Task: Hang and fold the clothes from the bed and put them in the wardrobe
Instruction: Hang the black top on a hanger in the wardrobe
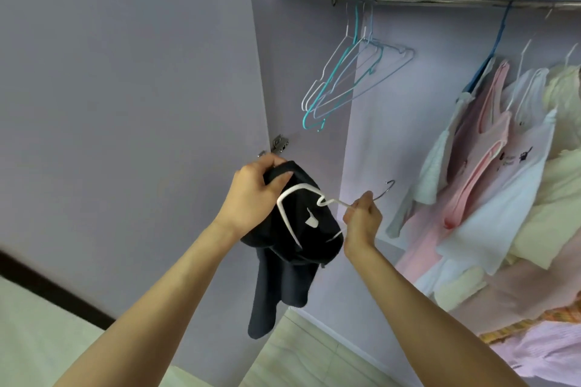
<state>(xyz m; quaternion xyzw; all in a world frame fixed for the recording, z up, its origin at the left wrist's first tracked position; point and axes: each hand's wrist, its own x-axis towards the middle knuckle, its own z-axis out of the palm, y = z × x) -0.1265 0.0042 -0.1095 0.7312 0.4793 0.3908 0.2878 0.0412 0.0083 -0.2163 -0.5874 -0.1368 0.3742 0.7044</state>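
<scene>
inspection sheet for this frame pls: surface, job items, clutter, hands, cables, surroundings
Surface: pale tiled floor; no worktop in view.
Job's things: black fabric garment partly threaded on a white wire hanger, not yet on the steel wardrobe rail.
Clutter: bunch of empty teal, white and blue wire hangers on the rail.
Hands: left hand grips the garment's top; right hand pinches the hanger's neck.
Cables: nothing seen.
Surroundings: open lilac wardrobe door; pink, white and cream hung clothes at right.

The hanger is partly buried in the black garment, its far arm hidden. The right hand covers part of its neck. The rail and hung clothes run off the right edge.
</scene>
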